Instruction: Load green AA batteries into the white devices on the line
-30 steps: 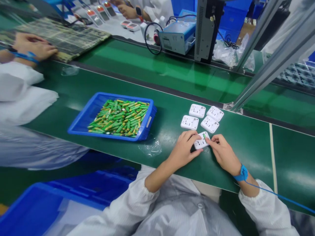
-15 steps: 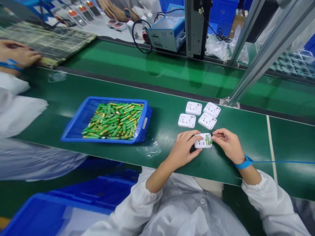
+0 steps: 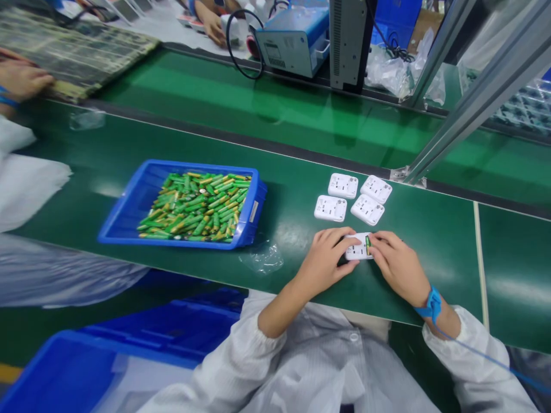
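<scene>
White plastic device, head view, is lying on the green tabletop between both hands. Left hand is holding its left end, thumb and fingers spread around the edges. Right hand is touching the other end, fingers bunched at a green battery; cannot tell whether they are pinching or only pressing it. Four similar devices are lying just beyond. Blue tray of loose batteries is standing off left, clear plastic scrap lying near it.
</scene>
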A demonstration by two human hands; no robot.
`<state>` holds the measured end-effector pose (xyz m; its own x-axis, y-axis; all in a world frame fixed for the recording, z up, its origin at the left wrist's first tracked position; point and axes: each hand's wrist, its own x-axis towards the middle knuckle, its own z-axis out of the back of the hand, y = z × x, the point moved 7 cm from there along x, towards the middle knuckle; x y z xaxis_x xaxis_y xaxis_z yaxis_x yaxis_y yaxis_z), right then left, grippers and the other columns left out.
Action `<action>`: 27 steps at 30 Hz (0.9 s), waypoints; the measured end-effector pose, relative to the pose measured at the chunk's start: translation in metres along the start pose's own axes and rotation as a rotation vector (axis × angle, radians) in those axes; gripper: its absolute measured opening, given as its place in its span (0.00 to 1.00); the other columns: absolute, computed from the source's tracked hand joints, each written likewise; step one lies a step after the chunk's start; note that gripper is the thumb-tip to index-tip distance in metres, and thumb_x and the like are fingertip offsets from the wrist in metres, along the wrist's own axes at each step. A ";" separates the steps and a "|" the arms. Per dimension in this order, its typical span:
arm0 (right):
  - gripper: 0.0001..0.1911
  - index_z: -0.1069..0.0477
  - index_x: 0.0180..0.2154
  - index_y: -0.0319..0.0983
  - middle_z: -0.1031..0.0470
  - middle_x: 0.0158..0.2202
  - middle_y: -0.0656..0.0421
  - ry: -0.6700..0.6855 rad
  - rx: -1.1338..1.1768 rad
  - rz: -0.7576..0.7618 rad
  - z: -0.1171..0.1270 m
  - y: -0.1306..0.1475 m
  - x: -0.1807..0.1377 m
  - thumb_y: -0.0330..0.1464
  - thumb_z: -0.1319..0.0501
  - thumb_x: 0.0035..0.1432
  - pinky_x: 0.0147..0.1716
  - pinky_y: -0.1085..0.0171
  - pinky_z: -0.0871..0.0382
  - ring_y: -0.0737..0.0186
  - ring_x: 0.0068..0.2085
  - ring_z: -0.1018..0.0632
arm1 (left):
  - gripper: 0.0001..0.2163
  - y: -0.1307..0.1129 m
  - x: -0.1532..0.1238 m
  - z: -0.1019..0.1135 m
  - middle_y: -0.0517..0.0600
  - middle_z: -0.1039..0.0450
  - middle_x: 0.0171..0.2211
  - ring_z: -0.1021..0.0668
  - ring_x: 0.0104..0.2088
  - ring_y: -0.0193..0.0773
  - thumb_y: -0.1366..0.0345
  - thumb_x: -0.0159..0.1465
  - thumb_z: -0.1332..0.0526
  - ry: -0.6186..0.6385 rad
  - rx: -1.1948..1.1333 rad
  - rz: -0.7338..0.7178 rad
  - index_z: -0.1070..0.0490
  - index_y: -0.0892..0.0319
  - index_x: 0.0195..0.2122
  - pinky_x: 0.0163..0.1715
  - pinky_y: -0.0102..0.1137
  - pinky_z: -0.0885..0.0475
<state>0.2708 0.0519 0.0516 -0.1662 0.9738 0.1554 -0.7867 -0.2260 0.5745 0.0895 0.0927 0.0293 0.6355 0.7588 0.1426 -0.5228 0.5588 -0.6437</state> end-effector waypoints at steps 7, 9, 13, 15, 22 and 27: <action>0.16 0.14 0.52 0.43 0.15 0.60 0.49 -0.013 0.058 -0.019 0.007 -0.001 -0.008 0.39 0.42 0.80 0.62 0.47 0.18 0.46 0.59 0.14 | 0.21 0.001 0.001 -0.001 0.57 0.27 0.69 0.25 0.68 0.55 0.63 0.72 0.28 0.000 -0.006 -0.014 0.26 0.52 0.64 0.67 0.51 0.32; 0.15 0.14 0.48 0.43 0.13 0.54 0.51 -0.052 0.179 -0.110 0.013 -0.013 -0.004 0.40 0.39 0.79 0.54 0.53 0.15 0.51 0.51 0.12 | 0.24 0.003 0.001 -0.001 0.57 0.26 0.70 0.25 0.68 0.55 0.62 0.72 0.28 -0.012 -0.030 -0.026 0.29 0.52 0.67 0.67 0.52 0.32; 0.25 0.22 0.63 0.41 0.13 0.53 0.51 -0.021 0.415 -0.306 0.009 -0.035 0.001 0.43 0.29 0.69 0.39 0.61 0.15 0.58 0.40 0.14 | 0.24 0.001 -0.003 0.002 0.56 0.24 0.68 0.24 0.67 0.53 0.62 0.74 0.30 -0.078 -0.127 -0.101 0.30 0.51 0.69 0.68 0.52 0.29; 0.32 0.24 0.66 0.42 0.12 0.49 0.54 0.056 0.500 -0.327 0.002 -0.036 0.002 0.44 0.26 0.66 0.38 0.62 0.17 0.61 0.35 0.16 | 0.23 -0.004 -0.007 0.006 0.57 0.23 0.68 0.24 0.67 0.53 0.61 0.75 0.30 -0.135 -0.162 -0.179 0.31 0.51 0.69 0.67 0.52 0.27; 0.25 0.20 0.53 0.40 0.13 0.40 0.57 0.266 0.837 -0.279 -0.012 -0.019 0.005 0.52 0.27 0.65 0.41 0.59 0.16 0.57 0.39 0.14 | 0.22 -0.010 -0.016 0.012 0.60 0.21 0.64 0.23 0.65 0.53 0.62 0.75 0.30 -0.222 -0.154 -0.287 0.29 0.51 0.68 0.64 0.55 0.24; 0.31 0.20 0.56 0.39 0.13 0.44 0.55 0.294 0.875 -0.217 -0.007 -0.016 0.007 0.57 0.28 0.65 0.47 0.57 0.16 0.55 0.42 0.14 | 0.23 -0.014 -0.019 0.014 0.60 0.20 0.63 0.22 0.63 0.54 0.60 0.74 0.29 -0.258 -0.171 -0.308 0.29 0.53 0.68 0.64 0.55 0.23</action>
<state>0.2780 0.0629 0.0377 -0.3055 0.9377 -0.1653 -0.1129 0.1367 0.9842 0.0769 0.0753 0.0457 0.5726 0.6363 0.5169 -0.2154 0.7252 -0.6540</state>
